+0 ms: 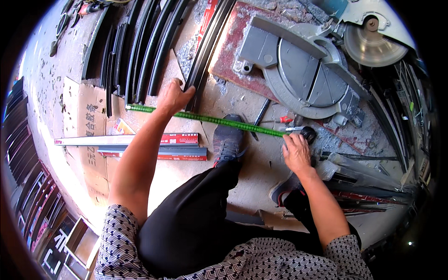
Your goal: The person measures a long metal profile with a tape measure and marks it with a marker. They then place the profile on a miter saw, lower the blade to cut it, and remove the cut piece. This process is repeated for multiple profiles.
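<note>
Head view, bright green measuring tape [212, 120], long, narrow, dark-marked, extended

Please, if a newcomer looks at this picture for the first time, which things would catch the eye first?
Probably first the bright green measuring tape, stretched across the middle, passing beneath the left wrist and reaching the fingers of the right hand. Next, the large grey saw base at the upper right, with the round saw blade beyond it. Then the long dark strips at the upper left, near the left hand.
</note>
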Demonstrator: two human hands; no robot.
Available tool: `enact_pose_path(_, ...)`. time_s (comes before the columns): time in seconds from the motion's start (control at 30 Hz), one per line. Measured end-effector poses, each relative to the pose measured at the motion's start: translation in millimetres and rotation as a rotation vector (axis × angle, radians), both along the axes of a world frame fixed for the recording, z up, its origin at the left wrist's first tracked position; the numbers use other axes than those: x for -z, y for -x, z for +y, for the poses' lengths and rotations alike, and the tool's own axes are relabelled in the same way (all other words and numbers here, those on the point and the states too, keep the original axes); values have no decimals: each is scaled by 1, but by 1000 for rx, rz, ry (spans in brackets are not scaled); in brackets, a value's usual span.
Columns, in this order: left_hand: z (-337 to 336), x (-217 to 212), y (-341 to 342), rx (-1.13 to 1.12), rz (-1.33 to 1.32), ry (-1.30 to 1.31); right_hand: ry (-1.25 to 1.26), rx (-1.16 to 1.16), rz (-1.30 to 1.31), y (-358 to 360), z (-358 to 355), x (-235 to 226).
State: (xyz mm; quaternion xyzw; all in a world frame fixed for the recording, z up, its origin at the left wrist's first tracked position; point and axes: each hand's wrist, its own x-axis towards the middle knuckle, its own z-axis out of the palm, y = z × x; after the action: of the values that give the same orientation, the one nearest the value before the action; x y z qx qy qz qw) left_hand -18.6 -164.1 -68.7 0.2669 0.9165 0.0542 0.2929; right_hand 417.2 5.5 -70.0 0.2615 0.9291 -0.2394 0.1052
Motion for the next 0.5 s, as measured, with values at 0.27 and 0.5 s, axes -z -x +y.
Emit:
enact_pose_path(0.27, 3, 7, -7, -24, -112, 21, 40, -7, 29, -5, 1, 3)
enact_pose_path(0.5, -1, -3, -9, -150, -378, -230, 65, -2, 43, -2, 0, 1)
